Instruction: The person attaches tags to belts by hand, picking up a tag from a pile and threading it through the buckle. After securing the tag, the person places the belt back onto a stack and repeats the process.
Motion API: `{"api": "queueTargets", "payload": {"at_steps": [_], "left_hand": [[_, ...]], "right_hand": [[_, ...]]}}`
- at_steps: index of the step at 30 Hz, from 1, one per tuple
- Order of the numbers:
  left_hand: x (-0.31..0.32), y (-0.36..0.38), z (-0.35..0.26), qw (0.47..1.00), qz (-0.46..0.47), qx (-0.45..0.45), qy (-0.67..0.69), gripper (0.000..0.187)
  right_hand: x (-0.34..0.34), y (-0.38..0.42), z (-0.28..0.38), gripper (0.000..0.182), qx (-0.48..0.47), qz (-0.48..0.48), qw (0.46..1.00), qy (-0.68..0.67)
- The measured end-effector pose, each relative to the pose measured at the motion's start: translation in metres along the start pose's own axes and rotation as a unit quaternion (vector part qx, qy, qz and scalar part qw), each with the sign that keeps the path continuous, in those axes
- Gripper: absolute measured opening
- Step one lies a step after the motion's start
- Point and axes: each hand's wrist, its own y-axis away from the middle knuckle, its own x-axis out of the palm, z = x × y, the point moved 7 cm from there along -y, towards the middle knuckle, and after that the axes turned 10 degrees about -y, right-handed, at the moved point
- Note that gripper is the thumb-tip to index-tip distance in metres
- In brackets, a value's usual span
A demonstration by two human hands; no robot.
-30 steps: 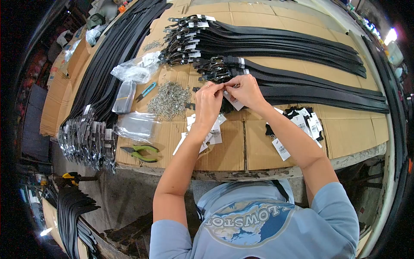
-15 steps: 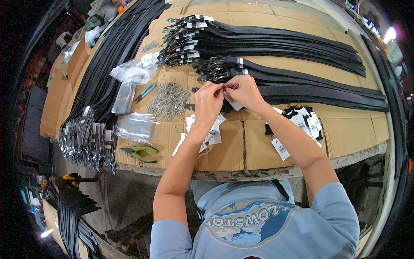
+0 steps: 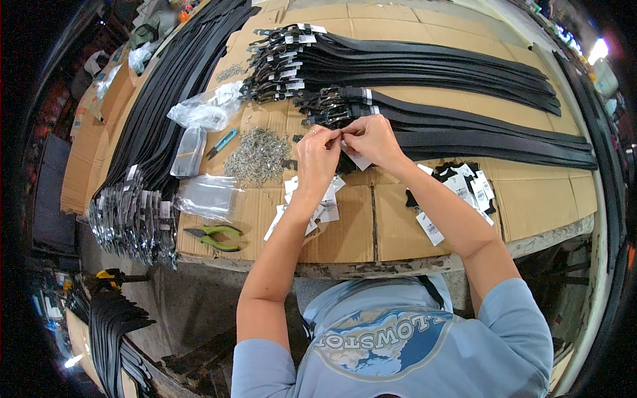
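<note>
My left hand and my right hand meet fingertip to fingertip, both closed in a pinch over the near edge of a stack of black belts. A white paper tag hangs just under my right fingers. Whatever tiny piece sits between the fingertips is hidden. Left of my left hand lies a heap of small silvery metal pieces. White tags are scattered beneath my left wrist. More tags lie with black pieces by my right forearm.
A second stack of black belts with tagged buckles lies farther back. More belts run along the left. Green-handled pliers, a blue cutter and clear plastic bags rest on the cardboard near the table's front edge.
Almost nothing differs. The hands stay pinched together in the same place, with only a slight shift of the fingers and of the whole view.
</note>
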Motion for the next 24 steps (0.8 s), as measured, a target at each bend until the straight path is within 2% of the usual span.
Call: {"api": "queueTargets", "payload": {"at_steps": [16, 22, 24], "left_hand": [[0.0, -0.001, -0.002, 1.0, 0.009, 0.022, -0.01, 0.011], [0.001, -0.002, 0.0, 1.0, 0.013, 0.022, -0.009, 0.011], [0.001, -0.002, 0.0, 1.0, 0.013, 0.018, -0.014, 0.01]], "right_hand": [[0.0, 0.0, 0.0, 0.016, -0.015, -0.007, 1.0, -0.009], [0.001, 0.002, 0.003, 0.017, 0.007, -0.001, 1.0, 0.008], [-0.001, 0.004, 0.009, 0.018, -0.035, -0.008, 0.999, 0.034]]}}
